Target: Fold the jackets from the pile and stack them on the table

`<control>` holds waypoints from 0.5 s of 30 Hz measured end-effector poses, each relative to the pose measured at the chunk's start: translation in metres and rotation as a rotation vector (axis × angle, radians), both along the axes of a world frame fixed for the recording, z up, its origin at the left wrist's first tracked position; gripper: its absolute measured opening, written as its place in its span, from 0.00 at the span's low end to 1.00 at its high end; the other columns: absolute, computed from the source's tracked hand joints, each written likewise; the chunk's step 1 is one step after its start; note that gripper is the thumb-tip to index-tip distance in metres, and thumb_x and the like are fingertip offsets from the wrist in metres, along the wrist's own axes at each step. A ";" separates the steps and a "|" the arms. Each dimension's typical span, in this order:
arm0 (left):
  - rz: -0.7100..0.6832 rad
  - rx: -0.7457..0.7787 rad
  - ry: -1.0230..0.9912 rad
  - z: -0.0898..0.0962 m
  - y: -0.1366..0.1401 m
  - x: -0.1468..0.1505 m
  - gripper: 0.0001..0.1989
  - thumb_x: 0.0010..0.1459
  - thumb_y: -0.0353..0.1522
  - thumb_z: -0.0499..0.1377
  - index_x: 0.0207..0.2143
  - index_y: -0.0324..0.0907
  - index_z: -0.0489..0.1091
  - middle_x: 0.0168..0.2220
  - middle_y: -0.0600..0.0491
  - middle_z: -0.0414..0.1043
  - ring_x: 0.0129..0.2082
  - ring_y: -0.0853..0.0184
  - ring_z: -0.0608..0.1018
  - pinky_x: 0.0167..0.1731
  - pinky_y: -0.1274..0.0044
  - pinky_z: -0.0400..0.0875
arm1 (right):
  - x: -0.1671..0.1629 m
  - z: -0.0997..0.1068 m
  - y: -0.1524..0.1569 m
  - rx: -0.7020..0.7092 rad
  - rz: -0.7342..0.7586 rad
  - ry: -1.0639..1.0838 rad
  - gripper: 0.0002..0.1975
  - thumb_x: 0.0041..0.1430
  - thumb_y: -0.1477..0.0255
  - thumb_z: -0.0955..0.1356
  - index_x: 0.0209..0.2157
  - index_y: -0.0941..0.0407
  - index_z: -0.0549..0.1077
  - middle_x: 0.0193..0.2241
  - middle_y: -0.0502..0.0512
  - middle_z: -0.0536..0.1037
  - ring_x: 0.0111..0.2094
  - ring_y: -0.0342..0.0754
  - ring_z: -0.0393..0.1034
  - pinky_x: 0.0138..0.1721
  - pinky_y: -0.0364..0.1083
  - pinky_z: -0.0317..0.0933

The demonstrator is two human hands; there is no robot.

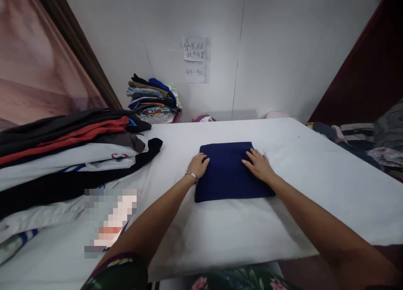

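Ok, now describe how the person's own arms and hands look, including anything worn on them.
Both the left hand and the right hand are ungloved. A slim, silver-coloured band circles the left wrist. The left forearm is bare below a dark green sleeve with yellowish patterning and a purplish edge. No right sleeve shows.
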State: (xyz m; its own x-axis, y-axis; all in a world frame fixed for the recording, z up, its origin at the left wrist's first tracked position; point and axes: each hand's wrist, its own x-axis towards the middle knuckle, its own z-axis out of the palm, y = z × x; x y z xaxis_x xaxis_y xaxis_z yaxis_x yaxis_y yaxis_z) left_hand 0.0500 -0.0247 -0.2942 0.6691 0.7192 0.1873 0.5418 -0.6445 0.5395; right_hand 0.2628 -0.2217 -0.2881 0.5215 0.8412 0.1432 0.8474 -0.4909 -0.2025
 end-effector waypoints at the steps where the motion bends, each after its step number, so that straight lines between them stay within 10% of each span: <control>1: 0.021 -0.009 0.001 0.002 0.010 0.005 0.18 0.62 0.36 0.50 0.49 0.41 0.72 0.57 0.47 0.68 0.58 0.63 0.67 0.61 0.71 0.56 | 0.003 0.001 0.005 0.011 -0.034 -0.014 0.32 0.65 0.51 0.53 0.62 0.55 0.59 0.66 0.61 0.52 0.67 0.58 0.42 0.62 0.63 0.43; 15: 0.023 -0.241 0.113 -0.003 0.109 0.061 0.29 0.51 0.22 0.49 0.55 0.44 0.68 0.50 0.53 0.75 0.47 0.69 0.77 0.46 0.80 0.70 | 0.019 -0.031 0.019 -0.030 -0.053 -0.114 0.33 0.64 0.52 0.52 0.61 0.56 0.61 0.66 0.61 0.51 0.66 0.61 0.43 0.61 0.64 0.45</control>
